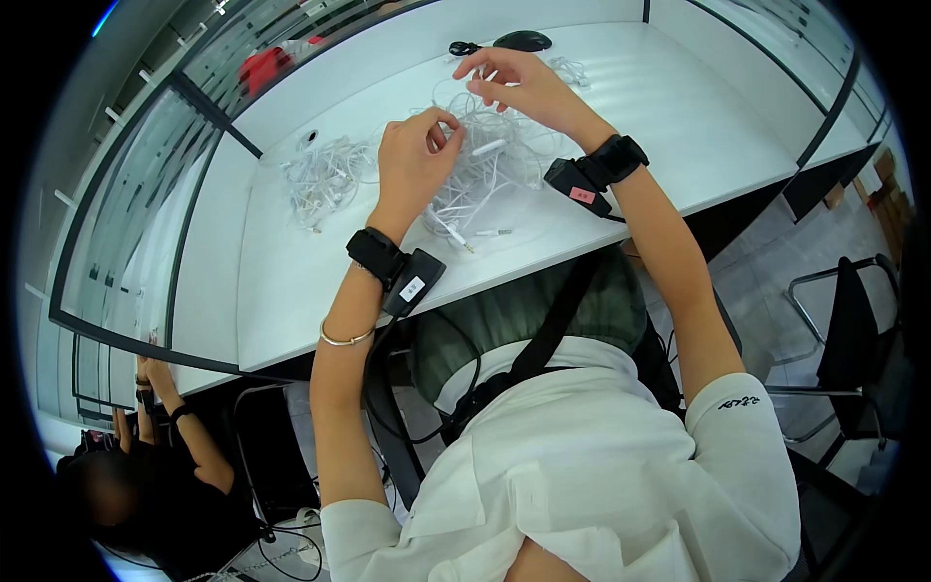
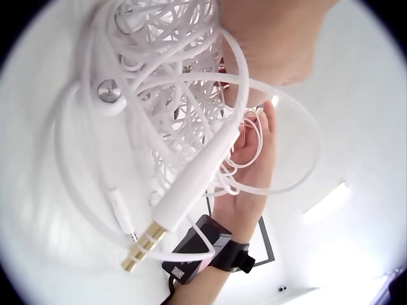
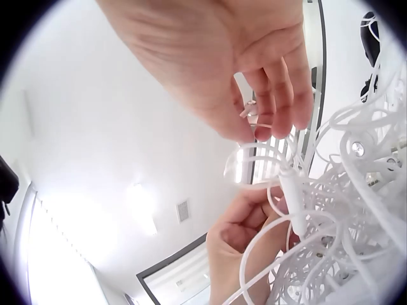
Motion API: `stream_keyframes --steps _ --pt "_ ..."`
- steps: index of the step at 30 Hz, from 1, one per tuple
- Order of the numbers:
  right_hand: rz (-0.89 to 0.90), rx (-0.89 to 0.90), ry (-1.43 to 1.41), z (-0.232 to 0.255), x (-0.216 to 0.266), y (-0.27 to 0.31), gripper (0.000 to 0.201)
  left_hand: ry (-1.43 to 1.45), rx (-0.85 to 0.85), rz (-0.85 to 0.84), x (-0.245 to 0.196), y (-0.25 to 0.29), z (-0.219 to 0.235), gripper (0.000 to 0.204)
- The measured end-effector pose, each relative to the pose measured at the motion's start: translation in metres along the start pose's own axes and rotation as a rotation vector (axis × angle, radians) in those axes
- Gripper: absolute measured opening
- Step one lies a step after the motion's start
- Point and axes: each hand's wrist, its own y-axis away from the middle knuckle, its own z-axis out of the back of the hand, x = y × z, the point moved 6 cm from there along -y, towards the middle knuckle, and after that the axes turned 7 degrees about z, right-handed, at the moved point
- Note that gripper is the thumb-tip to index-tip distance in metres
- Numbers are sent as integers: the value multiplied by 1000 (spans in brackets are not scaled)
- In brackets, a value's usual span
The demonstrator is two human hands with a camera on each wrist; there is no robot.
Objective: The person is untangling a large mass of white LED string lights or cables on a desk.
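A tangled heap of white wired earphones (image 1: 475, 189) lies on the white desk, between and below both hands. My left hand (image 1: 412, 160) is at the heap's left side, pinching an earphone cable between thumb and curled fingers. Above the heap's far side, my right hand (image 1: 533, 92) pinches a thin white cable, and an earbud (image 3: 250, 110) shows behind its thumb. A white cylinder (image 3: 292, 200) on a cable hangs between the hands in the right wrist view. Close to the left wrist camera is a gold-tipped earphone plug (image 2: 145, 244).
A second pile of white earphones (image 1: 325, 184) lies to the left. A black computer mouse (image 1: 524, 41) and a small cable coil (image 1: 570, 71) are at the back. Low partitions (image 1: 339, 73) enclose the desk. Another person (image 1: 160, 485) sits at lower left.
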Motion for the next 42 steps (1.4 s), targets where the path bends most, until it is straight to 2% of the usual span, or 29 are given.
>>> stream_keyframes --steps 4,8,11,14,20,26,29,30,32,35,42 --pt "-6 35 -46 -6 -1 -1 27 25 -56 -53 -5 -1 3 6" --pt "5 -36 -137 -4 -3 -2 24 90 -75 -123 -5 -1 3 9" --pt "36 -74 -163 -1 0 -3 25 292 -9 -70 -4 -3 2 11" --pt "73 -120 -143 3 2 -3 24 393 103 136 2 0 -1 16" --pt "25 -133 -195 5 1 -2 23 483 127 196 9 0 -3 23" --pt "5 34 -185 -10 6 -2 25 693 218 275 13 -1 -5 22" --pt "14 34 -209 -11 6 -1 26 776 226 316 12 -2 -2 15" --pt "18 26 -214 -11 6 -1 26 749 206 334 8 -1 0 13" --pt "14 8 -209 -9 7 0 26 643 144 211 8 -2 -1 9" --pt "14 -8 -184 -7 6 -1 26 491 181 207 14 -2 -3 7" --pt "36 14 -126 -8 2 -1 30 507 103 369 10 1 5 14"
